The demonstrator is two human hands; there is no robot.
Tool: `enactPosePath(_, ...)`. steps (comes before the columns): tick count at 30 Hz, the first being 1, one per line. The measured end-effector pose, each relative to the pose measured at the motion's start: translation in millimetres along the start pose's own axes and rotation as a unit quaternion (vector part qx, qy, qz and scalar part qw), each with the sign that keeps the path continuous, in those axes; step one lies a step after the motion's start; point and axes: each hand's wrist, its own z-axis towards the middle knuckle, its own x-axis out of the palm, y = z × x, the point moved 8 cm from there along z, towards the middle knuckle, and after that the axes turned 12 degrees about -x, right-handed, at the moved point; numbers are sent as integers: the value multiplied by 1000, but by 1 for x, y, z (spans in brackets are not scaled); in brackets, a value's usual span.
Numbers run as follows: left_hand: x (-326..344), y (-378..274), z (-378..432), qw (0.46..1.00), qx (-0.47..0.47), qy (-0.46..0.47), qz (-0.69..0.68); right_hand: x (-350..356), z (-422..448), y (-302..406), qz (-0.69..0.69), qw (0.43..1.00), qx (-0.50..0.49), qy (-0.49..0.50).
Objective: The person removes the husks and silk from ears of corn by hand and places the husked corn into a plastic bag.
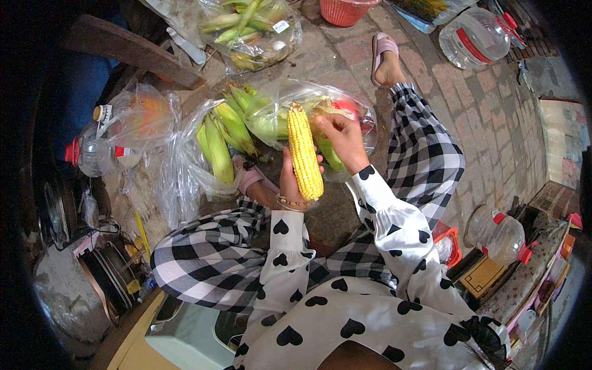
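Observation:
A husked yellow corn cob (304, 152) is held upright in my left hand (289, 178), whose fingers wrap around it from behind. To the right of the cob, my right hand (346, 141) is raised with the thumb and fingers drawn together. I see nothing between those fingertips, and they look apart from the kernels. Beyond both hands lies a clear plastic bag (365, 111) with pale husks and something red in it. Unhusked green corn ears (217, 148) rest in another clear bag (189, 171) on the left.
Further off sits a clear bag of husks (245, 27) near a red plastic basket (344, 11). Large plastic bottles stand at left (106, 150), upper right (476, 39) and lower right (499, 233). A wooden board (134, 51) slants across the upper left above brick paving (439, 120).

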Motion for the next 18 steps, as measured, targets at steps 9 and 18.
enactPosePath(9,-8,3,-2,997,-7,-18,68,18,-1,11,-62,998,-2,9)
enactPosePath(18,3,7,2,981,-79,134,-114,3,5,5,-53,996,-71,-15)
